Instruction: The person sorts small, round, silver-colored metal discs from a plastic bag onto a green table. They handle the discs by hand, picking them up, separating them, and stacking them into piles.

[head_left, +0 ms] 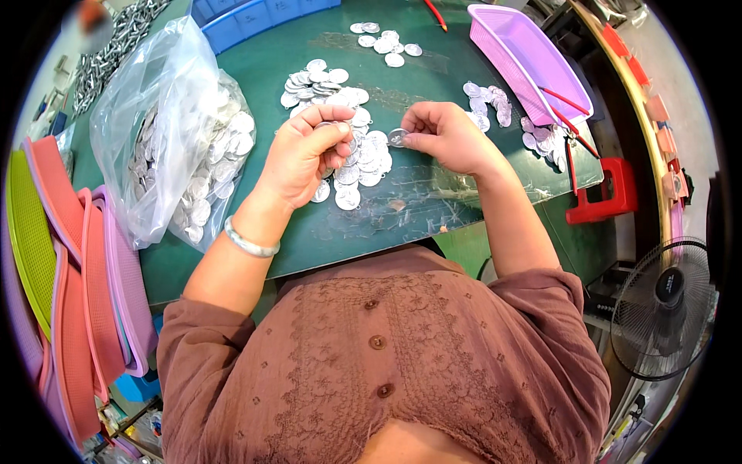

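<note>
My left hand (300,155), with a pale bangle (251,241) on its wrist, is closed in a pinch over the table. A silvery edge shows between its thumb and fingers, looking like a round metal pendant (332,124). Just to the right, my right hand (452,141) pinches another silver pendant (396,138) between thumb and fingertips. Beneath and between both hands spread several loose silver pendants (369,161), some with a small loop at the rim. A heaped pile of them (315,83) lies beyond my left hand.
A clear plastic bag (166,127) full of pendants stands left on the green table (417,85). Smaller groups (390,46) lie farther back and right (487,103). Right are a purple basket (533,58), red-handled pliers (570,124) and a fan (669,286); stacked baskets (85,286) stand left.
</note>
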The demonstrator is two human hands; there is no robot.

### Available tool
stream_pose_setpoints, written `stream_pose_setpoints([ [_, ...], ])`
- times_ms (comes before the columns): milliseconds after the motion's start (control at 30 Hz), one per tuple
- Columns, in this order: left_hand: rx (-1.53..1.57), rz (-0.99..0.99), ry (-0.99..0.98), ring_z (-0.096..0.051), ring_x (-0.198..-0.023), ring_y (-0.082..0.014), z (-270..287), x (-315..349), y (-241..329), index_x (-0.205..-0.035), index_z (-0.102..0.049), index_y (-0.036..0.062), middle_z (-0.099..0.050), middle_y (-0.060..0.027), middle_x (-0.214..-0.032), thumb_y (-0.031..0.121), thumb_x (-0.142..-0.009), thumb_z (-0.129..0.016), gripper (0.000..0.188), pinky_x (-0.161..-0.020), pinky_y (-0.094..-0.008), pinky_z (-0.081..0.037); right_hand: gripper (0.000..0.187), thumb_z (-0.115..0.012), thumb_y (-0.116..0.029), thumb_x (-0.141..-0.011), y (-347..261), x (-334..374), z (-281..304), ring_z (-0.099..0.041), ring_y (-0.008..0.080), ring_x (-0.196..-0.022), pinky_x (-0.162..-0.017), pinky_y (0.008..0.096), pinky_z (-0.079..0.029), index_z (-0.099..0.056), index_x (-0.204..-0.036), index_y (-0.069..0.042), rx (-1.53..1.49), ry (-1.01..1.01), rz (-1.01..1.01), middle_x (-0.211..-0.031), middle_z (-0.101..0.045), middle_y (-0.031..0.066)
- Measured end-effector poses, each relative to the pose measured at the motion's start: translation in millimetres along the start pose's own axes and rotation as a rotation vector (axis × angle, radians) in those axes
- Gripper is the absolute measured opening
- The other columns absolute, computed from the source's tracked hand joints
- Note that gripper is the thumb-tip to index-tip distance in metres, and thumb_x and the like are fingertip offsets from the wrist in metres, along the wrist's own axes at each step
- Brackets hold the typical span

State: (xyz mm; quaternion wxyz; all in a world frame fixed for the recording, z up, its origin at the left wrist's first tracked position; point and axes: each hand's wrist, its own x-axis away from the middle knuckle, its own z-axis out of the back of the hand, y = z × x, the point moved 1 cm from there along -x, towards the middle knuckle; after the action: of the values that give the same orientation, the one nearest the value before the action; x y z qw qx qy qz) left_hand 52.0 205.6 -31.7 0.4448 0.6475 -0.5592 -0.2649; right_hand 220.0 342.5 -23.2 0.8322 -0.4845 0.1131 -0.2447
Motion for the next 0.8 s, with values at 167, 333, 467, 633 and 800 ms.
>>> stream_pose_setpoints([
  [167, -0.165, -0.007, -0.026, -0.047, -0.056, -0.0044, -14, 7, -2, -0.095, -0.055, 0.0025, -0.055, -0.0005, -0.073, 0.006, -0.079, -0.058, 0.017, -0.048, -0.0154, -0.038, 0.013, -0.062, -0.005, -0.074, -10, 5, -11, -0.054, 0.0084, -0.059, -0.053, 0.021, -0.044, -0.054, -0.083, -0.001, -0.675, 0.017, -0.128, -0.068, -0.057, 0.0025],
  [333, -0.202, -0.113, -0.028, -0.044, -0.05, -0.0028, -14, 7, -9, -0.084, -0.057, 0.0047, -0.054, 0.0012, -0.068, 0.009, -0.077, -0.063, 0.011, -0.045, -0.015, -0.036, 0.011, -0.061, -0.004, -0.075, -20, 6, -32, -0.055, 0.0099, -0.059, -0.053, 0.021, -0.045, -0.053, -0.083, -0.001, -0.967, -0.001, -0.102, -0.071, -0.057, 0.0045],
  [467, -0.256, -0.169, 0.03, -0.044, -0.051, -0.0027, -13, 7, -7, -0.083, -0.057, 0.0042, -0.054, 0.0019, -0.067, 0.009, -0.078, -0.061, 0.009, -0.046, -0.0154, -0.035, 0.014, -0.06, -0.004, -0.076, -23, 6, -36, -0.055, 0.0101, -0.061, -0.055, 0.0215, -0.045, -0.054, -0.087, 0.001, -0.888, 0.035, -0.035, -0.072, -0.057, 0.0042],
  [633, -0.353, -0.259, 0.038, -0.047, -0.058, -0.0035, -12, 8, -5, -0.085, -0.057, 0.0028, -0.055, 0.0016, -0.071, 0.006, -0.078, -0.06, 0.008, -0.051, -0.0166, -0.038, 0.017, -0.06, -0.006, -0.077, -25, 7, -34, -0.054, 0.008, -0.065, -0.059, 0.0206, -0.044, -0.056, -0.091, 0.003, -0.729, 0.098, 0.029, -0.074, -0.057, 0.0028],
  [800, -0.487, -0.481, 0.066, -0.049, -0.064, -0.0059, -14, 8, -6, -0.083, -0.058, 0.001, -0.054, -0.0008, -0.077, 0.001, -0.075, -0.06, 0.008, -0.057, -0.0187, -0.041, 0.014, -0.06, -0.005, -0.077, -22, 8, -35, -0.052, 0.0058, -0.069, -0.063, 0.0196, -0.043, -0.06, -0.089, 0.002, -0.556, 0.184, 0.08, -0.077, -0.059, 0.0019],
])
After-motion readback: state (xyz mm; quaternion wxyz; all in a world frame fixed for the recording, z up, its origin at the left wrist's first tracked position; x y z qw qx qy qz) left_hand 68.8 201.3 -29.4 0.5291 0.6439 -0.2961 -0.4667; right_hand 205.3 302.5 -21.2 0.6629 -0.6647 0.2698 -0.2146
